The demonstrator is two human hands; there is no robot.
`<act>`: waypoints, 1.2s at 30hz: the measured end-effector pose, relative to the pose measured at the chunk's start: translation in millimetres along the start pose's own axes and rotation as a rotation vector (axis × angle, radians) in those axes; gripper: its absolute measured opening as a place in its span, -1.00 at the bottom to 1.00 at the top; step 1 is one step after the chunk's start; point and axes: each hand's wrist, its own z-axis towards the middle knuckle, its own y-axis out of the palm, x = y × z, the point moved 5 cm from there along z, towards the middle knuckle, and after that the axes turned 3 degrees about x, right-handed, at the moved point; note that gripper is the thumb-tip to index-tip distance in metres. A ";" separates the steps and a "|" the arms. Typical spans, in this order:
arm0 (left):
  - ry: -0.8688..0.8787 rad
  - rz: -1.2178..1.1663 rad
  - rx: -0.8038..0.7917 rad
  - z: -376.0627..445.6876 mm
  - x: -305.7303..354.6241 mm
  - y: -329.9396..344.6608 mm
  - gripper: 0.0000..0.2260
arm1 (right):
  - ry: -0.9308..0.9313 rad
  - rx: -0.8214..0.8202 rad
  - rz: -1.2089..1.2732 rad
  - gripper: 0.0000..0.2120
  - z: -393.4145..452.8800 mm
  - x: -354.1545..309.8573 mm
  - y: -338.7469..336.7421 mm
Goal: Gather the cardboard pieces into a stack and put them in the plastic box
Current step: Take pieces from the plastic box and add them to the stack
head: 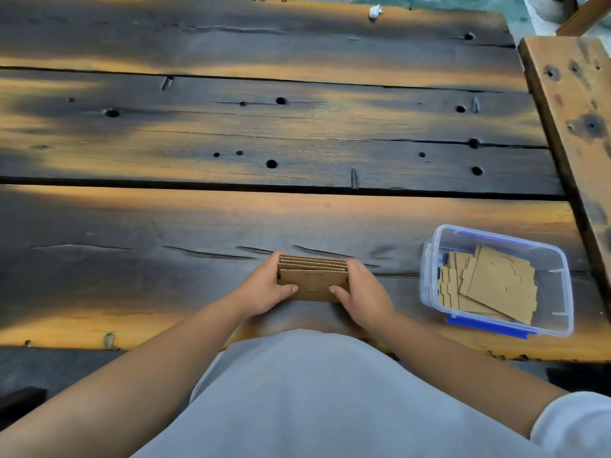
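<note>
A stack of brown corrugated cardboard pieces (313, 278) stands on edge on the dark wooden table, near its front edge. My left hand (264, 287) grips the stack's left end and my right hand (362, 290) grips its right end, thumbs pressed on the near face. To the right sits a clear plastic box (429, 276) with blue clips, open on top. Several more cardboard pieces (496, 285) lie flat and fanned inside it.
The table is made of wide dark planks (264, 133) with knot holes and gaps. A lighter wooden beam (575, 120) runs along the right edge, just behind the box. A small white scrap (375, 11) lies at the far edge.
</note>
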 end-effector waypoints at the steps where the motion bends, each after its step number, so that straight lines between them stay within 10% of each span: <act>1: 0.008 0.026 0.018 -0.5 -0.7 2.4 -0.67 | 0.029 -0.026 -0.008 -0.72 -1.1 -0.2 3.0; 21: 0.110 0.278 0.083 -7.5 -0.8 -4.0 -0.78 | 0.013 0.021 0.001 -0.81 -1.3 -3.1 5.0; 36: 0.052 0.096 0.126 -33.2 22.0 -2.2 -0.69 | 0.286 0.179 0.646 -0.60 -43.8 10.7 -18.5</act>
